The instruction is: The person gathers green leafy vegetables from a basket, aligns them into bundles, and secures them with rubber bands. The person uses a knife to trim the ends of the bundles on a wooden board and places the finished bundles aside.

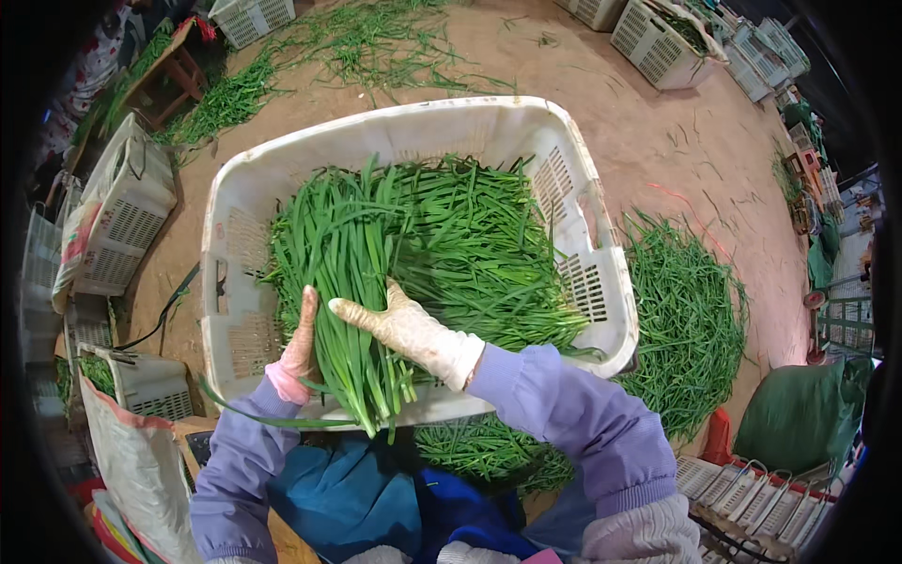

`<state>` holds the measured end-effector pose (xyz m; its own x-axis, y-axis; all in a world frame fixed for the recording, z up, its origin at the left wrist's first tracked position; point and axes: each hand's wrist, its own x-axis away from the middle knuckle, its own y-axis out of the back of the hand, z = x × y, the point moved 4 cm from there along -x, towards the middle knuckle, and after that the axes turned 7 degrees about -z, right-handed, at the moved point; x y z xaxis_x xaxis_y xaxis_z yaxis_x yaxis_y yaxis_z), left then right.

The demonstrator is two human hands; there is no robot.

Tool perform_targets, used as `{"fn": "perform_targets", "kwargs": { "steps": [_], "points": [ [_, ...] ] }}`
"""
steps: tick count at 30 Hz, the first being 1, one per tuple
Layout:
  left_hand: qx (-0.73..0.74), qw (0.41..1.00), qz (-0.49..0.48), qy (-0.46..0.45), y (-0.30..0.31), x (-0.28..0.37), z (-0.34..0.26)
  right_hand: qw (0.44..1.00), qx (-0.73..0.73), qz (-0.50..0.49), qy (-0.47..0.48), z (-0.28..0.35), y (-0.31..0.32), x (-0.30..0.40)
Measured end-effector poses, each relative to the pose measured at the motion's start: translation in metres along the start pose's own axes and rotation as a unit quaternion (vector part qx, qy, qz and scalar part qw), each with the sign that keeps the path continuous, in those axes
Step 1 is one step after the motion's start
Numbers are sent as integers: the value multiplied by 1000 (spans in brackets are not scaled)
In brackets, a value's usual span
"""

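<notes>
A bunch of long green leaves, likely garlic chives (356,296), extends from inside a white plastic crate (394,127) over its near rim, pale stem ends towards me. My left hand (301,345), in a stained glove with a pink cuff, grips the bunch's left side, thumb upright. From the right, my right hand (409,331), in a whitish glove, holds the same bunch; its thumb lies across the leaves and the other fingers are hidden. More leaves (479,247) lie in the crate to the right of the bunch, stems mostly towards the crate's right wall.
A heap of loose leaves (683,324) lies on the floor right of the crate. Other white crates (127,218) stand at left, and another crate (659,49) at far right. Leaf scraps (373,49) litter the floor beyond. A white woven sack (137,458) is at lower left.
</notes>
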<state>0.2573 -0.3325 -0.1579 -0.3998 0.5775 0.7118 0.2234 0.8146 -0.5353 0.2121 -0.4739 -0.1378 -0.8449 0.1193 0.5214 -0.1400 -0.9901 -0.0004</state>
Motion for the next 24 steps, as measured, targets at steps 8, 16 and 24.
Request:
{"fn": "perform_targets", "kwargs": {
  "steps": [8, 16, 24],
  "points": [
    [-28, 982, 80, -167, -59, 168, 57, 958, -196, -17, 209, 24, -33, 180],
    [-105, 980, 19, -169, -44, 163, 225, 949, -288, -126, -11, -147, -39, 289],
    [-83, 967, 23, -240, -48, 148, 200, 972, -180, -137, 60, -190, -65, 309]
  ]
}}
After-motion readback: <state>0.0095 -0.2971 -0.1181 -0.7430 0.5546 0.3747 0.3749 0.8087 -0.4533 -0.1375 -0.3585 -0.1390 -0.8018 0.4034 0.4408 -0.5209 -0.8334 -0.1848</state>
